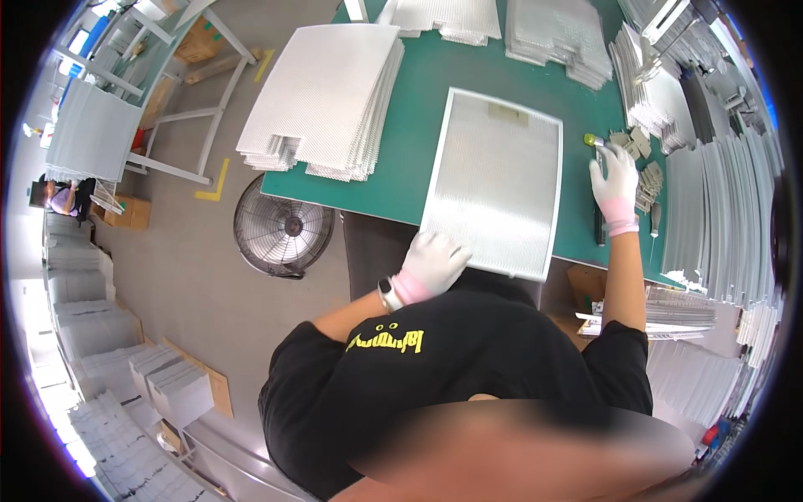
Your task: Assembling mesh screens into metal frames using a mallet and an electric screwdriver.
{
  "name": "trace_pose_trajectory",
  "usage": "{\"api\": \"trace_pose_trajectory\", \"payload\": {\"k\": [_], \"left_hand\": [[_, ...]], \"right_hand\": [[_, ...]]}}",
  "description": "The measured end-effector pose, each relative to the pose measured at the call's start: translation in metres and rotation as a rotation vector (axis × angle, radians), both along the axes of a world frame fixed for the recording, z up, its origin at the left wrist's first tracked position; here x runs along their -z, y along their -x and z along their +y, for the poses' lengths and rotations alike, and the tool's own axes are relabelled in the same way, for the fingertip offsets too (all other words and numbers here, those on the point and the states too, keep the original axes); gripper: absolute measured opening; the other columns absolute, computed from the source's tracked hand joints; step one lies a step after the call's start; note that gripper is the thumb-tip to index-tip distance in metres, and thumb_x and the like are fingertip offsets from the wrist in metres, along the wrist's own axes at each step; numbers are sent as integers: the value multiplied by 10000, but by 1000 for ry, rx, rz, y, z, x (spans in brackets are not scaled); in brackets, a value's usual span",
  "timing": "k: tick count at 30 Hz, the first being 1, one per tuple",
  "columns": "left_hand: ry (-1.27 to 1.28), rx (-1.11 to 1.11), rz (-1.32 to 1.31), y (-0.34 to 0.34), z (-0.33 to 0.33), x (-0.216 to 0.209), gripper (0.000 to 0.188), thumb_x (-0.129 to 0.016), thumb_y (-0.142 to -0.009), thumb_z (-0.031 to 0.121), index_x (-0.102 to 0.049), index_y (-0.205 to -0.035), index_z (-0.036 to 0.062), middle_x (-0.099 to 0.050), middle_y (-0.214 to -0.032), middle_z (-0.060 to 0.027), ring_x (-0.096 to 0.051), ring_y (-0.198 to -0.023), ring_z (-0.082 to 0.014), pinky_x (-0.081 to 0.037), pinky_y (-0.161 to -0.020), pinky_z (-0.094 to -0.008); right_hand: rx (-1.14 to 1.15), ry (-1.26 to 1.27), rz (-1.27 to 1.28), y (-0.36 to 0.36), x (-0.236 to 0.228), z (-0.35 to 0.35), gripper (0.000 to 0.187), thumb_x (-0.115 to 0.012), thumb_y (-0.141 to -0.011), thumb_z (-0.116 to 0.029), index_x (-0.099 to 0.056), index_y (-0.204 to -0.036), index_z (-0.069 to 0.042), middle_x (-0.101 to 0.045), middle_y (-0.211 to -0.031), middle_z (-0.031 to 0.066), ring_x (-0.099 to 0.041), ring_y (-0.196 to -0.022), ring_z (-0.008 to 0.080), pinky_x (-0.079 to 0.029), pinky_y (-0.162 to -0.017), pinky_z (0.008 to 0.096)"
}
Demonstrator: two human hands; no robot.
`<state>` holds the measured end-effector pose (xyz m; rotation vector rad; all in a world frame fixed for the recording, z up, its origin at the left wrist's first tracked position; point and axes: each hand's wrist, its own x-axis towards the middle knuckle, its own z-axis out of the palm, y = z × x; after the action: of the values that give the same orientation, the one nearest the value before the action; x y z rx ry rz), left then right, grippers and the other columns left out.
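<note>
A white-framed mesh panel (498,180) lies on the green table, its near edge close to my body. At its near left corner my left hand (431,266), in a white glove with a pink cuff, is closed over the edge. My right hand (617,186), gloved the same way, is over the table right of the panel, its thumb and fingers apart. Beside it is a tool with a yellow-green end (592,140) and a dark handle; my hand partly covers it. Small beige parts (647,186) lie in a heap just right of that hand.
Stacked mesh sheets (322,96) stand left of the panel, with more stacks (559,38) at the far side. A screwdriver (655,219) lies near the right edge. Upright grey panels (715,213) crowd the right. A floor fan (284,226) stands left of the table.
</note>
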<state>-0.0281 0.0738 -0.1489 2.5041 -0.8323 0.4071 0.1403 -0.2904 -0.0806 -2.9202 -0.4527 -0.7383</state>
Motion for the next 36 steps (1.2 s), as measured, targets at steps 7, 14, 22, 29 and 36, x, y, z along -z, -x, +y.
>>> {"api": "trace_pose_trajectory", "payload": {"k": [7,14,22,29,36], "left_hand": [[-63,30,-144,20,27,44,29,-660,-746,203,-632,-748,211,-526,-651,65,-560,-647,-157,-435,-631,-349],[61,41,-31,-1,89,-59,516,-841,-663,312,-670,-1091,80,-623,-1224,-136,-564,-1169,-357,-417,-985,-513],[-541,-880,267,-105,150,-102,782,-654,-843,492,-463,-1457,47,-374,-1547,-233,-463,-1326,-461,-369,-1113,-534],[-435,-810,331,-119,154,-102,815,-661,-839,537,-461,-1430,13,-442,-1480,-272,-615,-1169,-416,-532,-932,-479],[-499,-705,409,-125,164,-138,741,-711,-796,539,-596,-1263,-25,-665,-1182,-247,-632,-1129,-399,-499,-976,-452]], "right_hand": [[-303,-210,834,-45,-58,49,537,-658,-883,-342,-585,-1296,-6,-663,-1169,236,-639,-1094,374,-487,-981,425],[-380,-395,531,109,-146,0,372,-672,-871,-243,-644,-1144,9,-685,-949,176,-660,-840,346,-532,-790,401],[422,-1027,-938,248,-246,-78,559,-531,-1030,-312,-440,-1462,29,-509,-1427,151,-521,-1270,270,-428,-1076,384],[207,-1414,-787,272,-372,-404,418,-662,-974,-291,-658,-1249,25,-694,-1086,93,-639,-1013,144,-485,-886,255],[1026,-432,-355,221,-376,-429,578,-686,-877,-461,-673,-1268,-35,-706,-1207,140,-630,-1135,255,-428,-1023,334]]}}
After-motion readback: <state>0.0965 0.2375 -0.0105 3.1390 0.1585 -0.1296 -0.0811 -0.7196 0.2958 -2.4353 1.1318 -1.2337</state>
